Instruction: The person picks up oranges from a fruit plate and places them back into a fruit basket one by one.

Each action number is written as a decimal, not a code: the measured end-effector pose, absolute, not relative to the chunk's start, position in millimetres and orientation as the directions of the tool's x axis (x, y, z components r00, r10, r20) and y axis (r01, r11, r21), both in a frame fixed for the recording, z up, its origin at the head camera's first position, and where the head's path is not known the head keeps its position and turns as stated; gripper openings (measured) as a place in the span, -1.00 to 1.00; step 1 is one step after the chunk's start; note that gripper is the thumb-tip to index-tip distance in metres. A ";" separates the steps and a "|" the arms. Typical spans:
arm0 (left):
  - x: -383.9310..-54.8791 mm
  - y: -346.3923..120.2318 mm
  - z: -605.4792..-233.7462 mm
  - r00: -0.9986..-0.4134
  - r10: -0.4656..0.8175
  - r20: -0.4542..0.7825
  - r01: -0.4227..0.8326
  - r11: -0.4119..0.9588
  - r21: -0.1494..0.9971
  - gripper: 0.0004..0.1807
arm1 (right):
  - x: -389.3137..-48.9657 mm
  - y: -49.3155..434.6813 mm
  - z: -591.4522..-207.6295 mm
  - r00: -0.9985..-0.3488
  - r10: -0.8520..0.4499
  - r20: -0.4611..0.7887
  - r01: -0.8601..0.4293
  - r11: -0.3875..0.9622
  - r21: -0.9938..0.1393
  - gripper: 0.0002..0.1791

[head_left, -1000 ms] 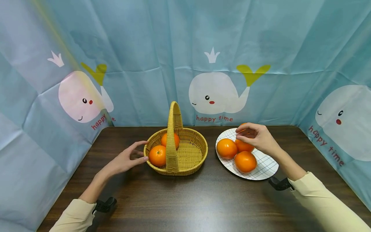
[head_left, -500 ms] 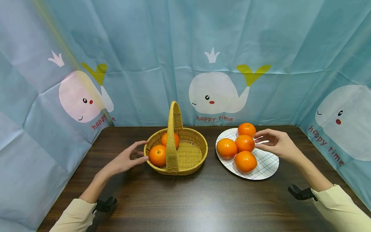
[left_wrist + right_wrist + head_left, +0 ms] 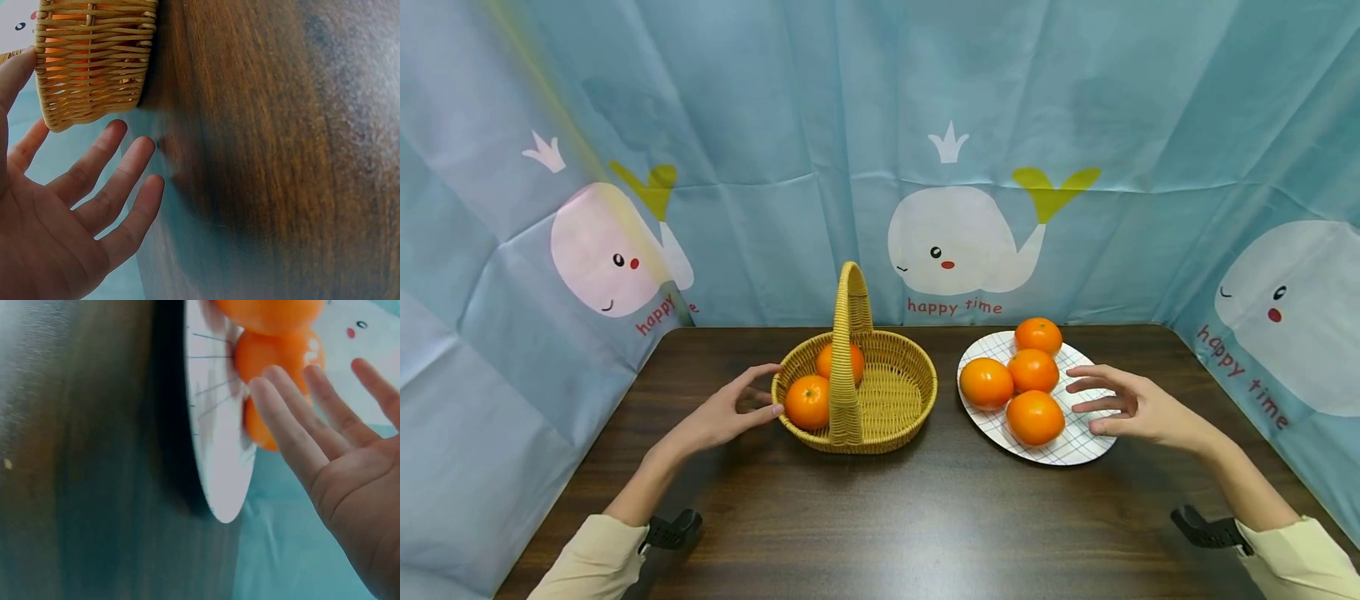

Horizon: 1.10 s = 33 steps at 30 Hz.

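Note:
In the head view my left hand (image 3: 724, 414) is at the left end of a yellow wicker basket (image 3: 891, 442). Its thumb and index fingertips touch the basket's rim, and the left wrist view shows the other fingers (image 3: 119, 175) spread below the woven wall. Inside lie two oranges, a front one (image 3: 807, 403) and a back one (image 3: 848, 364) partly behind the handle. Over the right side of a white checked plate (image 3: 1078, 446) my right hand (image 3: 1142, 408) hovers with loosely bent fingers, holding nothing. Several oranges (image 3: 1034, 418) sit grouped on that plate, left of the hand.
A dark wooden table (image 3: 880, 525) carries the basket and plate. The basket's tall arched handle (image 3: 848, 333) rises above its rim. Blue curtains (image 3: 760, 167) printed with whales hang behind and on both sides. A black band (image 3: 1210, 529) is on the right wrist.
My right hand has drawn back to the right and toward me, away from the oranges, uncovering the rear one. My left hand, the basket and the oranges have stayed put.

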State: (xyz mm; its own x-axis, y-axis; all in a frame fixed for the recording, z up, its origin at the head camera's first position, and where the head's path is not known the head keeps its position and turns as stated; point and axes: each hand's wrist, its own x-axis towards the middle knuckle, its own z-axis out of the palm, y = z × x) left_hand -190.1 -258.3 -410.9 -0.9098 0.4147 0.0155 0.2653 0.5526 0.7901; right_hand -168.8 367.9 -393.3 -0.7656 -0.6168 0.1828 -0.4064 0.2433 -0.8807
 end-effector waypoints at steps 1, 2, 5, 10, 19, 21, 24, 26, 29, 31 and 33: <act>-189.9 -258.4 -410.8 -0.911 0.413 0.015 0.264 0.554 0.789 -0.26 | -167.7 367.5 -394.6 -0.762 -0.625 0.170 -0.390 0.234 -0.890 -0.25; -189.8 -258.4 -410.8 -0.911 0.413 0.014 0.263 0.554 0.790 -0.25 | -166.9 366.9 -396.0 -0.759 -0.631 0.160 -0.378 0.227 -0.898 -0.23; -189.6 -258.5 -410.8 -0.911 0.413 0.008 0.259 0.556 0.790 -0.25 | -165.1 363.9 -399.7 -0.752 -0.643 0.143 -0.357 0.217 -0.908 -0.19; -189.8 -259.4 -411.3 -0.909 0.418 -0.002 0.254 0.557 0.791 -0.25 | -165.5 357.5 -403.4 -0.743 -0.654 0.140 -0.356 0.210 -0.910 -0.17; -190.6 -260.6 -412.9 -0.910 0.413 -0.013 0.243 0.559 0.793 -0.25 | -168.8 349.6 -411.4 -0.761 -0.638 0.116 -0.354 0.258 -0.899 -0.20; -190.0 -260.5 -412.0 -0.909 0.417 -0.010 0.246 0.554 0.795 -0.24 | -169.7 348.0 -413.1 -0.763 -0.635 0.121 -0.366 0.270 -0.891 -0.21; -189.1 -259.8 -410.9 -0.909 0.416 -0.010 0.244 0.552 0.797 -0.24 | -171.3 345.7 -415.9 -0.765 -0.632 0.125 -0.372 0.275 -0.887 -0.22; -188.8 -259.5 -410.8 -0.910 0.415 -0.010 0.245 0.556 0.794 -0.24 | -172.4 344.4 -417.3 -0.767 -0.629 0.128 -0.374 0.277 -0.885 -0.23; -189.2 -259.2 -411.8 -0.910 0.415 -0.007 0.249 0.559 0.791 -0.25 | -173.4 342.3 -418.3 -0.772 -0.622 0.133 -0.381 0.285 -0.880 -0.24; -189.8 -259.3 -412.7 -0.912 0.410 -0.007 0.248 0.564 0.787 -0.26 | -173.8 341.1 -418.2 -0.779 -0.612 0.137 -0.388 0.298 -0.872 -0.26; -190.5 -259.6 -413.7 -0.912 0.410 -0.003 0.252 0.566 0.785 -0.26 | -174.1 340.3 -418.1 -0.784 -0.604 0.141 -0.393 0.308 -0.866 -0.28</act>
